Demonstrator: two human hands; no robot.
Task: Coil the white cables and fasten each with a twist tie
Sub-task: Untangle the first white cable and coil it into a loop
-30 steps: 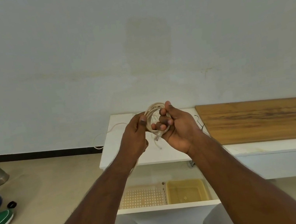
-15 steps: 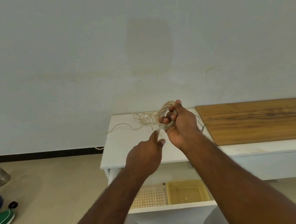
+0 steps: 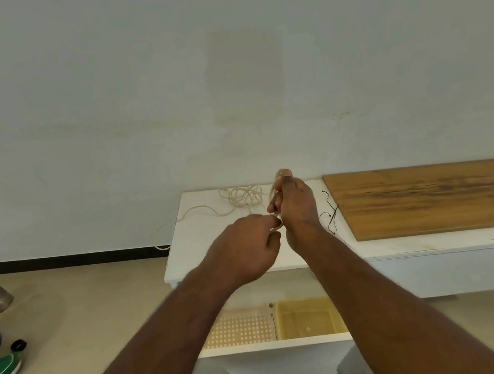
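head view: a coiled white cable (image 3: 275, 184) is held above the white table (image 3: 197, 249), where slippage is the main risk.
the coil is gripped in the curled right hand (image 3: 296, 208); its loose end is pinched by the left hand (image 3: 249, 251) just beside it. a second white cable (image 3: 240, 197) lies loosely looped at the table's far edge, and dark twist ties (image 3: 329, 215) lie to the right beside a wooden board (image 3: 434, 196). if the right grip is relaxed while a tie is fetched, the loops may spring apart.
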